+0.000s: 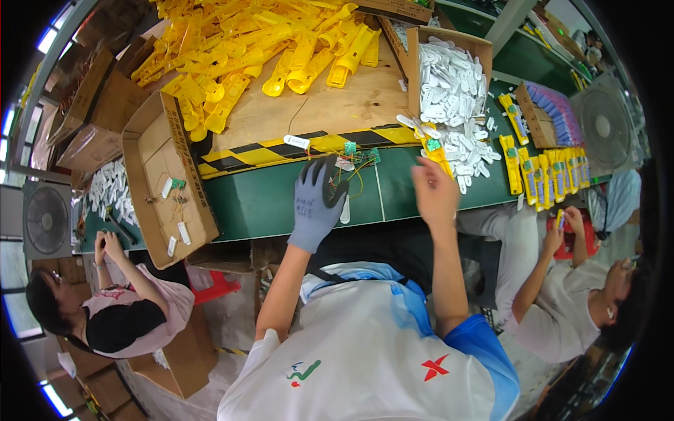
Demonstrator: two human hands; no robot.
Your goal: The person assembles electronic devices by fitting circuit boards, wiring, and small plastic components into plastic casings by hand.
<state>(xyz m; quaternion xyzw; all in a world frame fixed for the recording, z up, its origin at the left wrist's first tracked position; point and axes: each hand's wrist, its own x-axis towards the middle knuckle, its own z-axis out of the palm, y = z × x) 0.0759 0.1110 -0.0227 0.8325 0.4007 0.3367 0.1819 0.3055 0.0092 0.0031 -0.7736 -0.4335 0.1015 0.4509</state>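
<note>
My left hand [316,207], in a grey glove with dark fingertips, is over the green bench with its fingers stretched and thumb apart. Just beyond its fingertips lie small green circuit boards [349,148] with thin wires. A white plastic piece [345,210] is beside its thumb. My right hand [437,193], bare, hovers with loosely bent fingers, a gap showing between them and the thumb. Ahead of it a yellow plastic housing [443,160] with a green board inside leans against the pile of white plastic covers [469,151]. Another white piece [297,142] rests on the striped edge.
Yellow housings [232,52] are heaped on a wooden board [337,109] edged with black-yellow tape. A cardboard tray [133,168] stands left; a box [484,49] of white covers stands right. Filled yellow housings [554,175] line the far right. Co-workers [133,302] [562,302] sit on both sides.
</note>
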